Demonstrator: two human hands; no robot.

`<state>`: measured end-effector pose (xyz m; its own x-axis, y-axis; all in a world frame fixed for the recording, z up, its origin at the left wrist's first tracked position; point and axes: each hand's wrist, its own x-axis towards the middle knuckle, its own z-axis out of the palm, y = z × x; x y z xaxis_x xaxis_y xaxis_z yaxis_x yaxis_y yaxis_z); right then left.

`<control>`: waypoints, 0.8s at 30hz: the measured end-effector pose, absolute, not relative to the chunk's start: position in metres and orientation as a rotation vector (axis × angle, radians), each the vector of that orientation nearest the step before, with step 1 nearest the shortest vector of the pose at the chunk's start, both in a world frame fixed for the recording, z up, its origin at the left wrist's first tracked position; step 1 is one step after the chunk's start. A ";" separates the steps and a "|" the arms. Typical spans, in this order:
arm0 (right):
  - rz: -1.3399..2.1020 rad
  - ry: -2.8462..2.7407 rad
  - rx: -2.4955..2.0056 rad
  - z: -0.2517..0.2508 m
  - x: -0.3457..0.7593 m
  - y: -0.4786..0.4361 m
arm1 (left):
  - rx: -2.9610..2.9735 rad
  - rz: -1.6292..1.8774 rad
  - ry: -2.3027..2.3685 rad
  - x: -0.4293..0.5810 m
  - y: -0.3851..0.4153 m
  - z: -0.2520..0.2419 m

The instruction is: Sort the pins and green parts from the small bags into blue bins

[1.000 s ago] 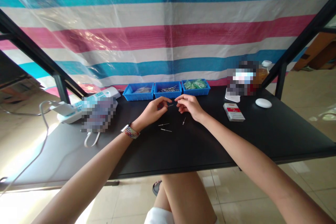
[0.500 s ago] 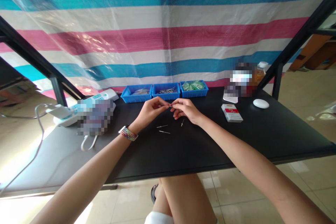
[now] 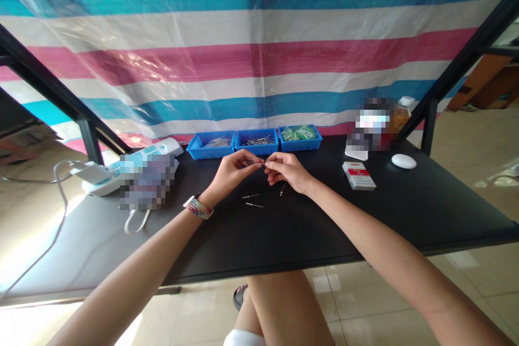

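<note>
My left hand [image 3: 238, 168] and my right hand [image 3: 287, 170] meet fingertip to fingertip above the black table [image 3: 259, 238]. Both pinch a small, thin metal piece that looks like a blind rivet [image 3: 263, 163]; the fingers hide most of it. Below the hands lie three loose blind rivets: one [image 3: 250, 195] and another [image 3: 254, 205] to the left, and a third [image 3: 282, 190] under my right hand. Behind the hands stands a blue bin [image 3: 257, 149] full of similar metal pins.
Another blue bin [image 3: 211, 154] with pale thin pieces stands left, and one [image 3: 300, 145] with green packets right. A power strip [image 3: 162, 148] and a blurred object [image 3: 148, 181] with a cable lie left. On the right are a cigarette pack [image 3: 358, 175], a white oval object [image 3: 404, 161] and a bottle [image 3: 403, 111].
The fingertips have shifted very slightly around the small piece. Otherwise both hands and the rivets on the table stay in place.
</note>
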<state>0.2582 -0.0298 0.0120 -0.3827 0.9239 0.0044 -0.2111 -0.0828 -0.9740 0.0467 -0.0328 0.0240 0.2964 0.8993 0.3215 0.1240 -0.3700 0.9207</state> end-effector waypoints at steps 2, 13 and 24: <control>1.550 -1.310 -0.844 0.012 0.258 -0.031 | 1.723 1.153 0.954 0.046 -0.032 0.025; 1.327 -1.371 -0.786 0.015 0.256 -0.034 | 1.753 0.939 1.052 0.040 -0.025 0.021; 1.334 -1.335 -0.783 0.012 0.256 -0.033 | 1.687 0.932 1.014 0.040 -0.027 0.024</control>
